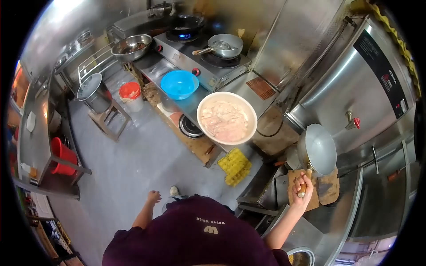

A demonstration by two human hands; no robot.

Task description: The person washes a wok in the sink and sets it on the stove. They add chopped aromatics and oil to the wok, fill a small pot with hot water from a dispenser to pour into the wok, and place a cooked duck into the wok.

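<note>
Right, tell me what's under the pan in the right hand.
Brown boards show past the near edge of the pan, beside the right hand. The pan hides whatever lies directly beneath it, so I cannot tell whether it touches the boards.

The held pan [321, 150] looks smooth, dull metal (its handle [302, 192] wood), the blue basin [179, 85] glossy plastic.

saucepan [317, 148] r. of basin [253, 119]; bowl [179, 86] l./behind basin; 2nd pan [227, 54] on stove [186, 52].
</note>
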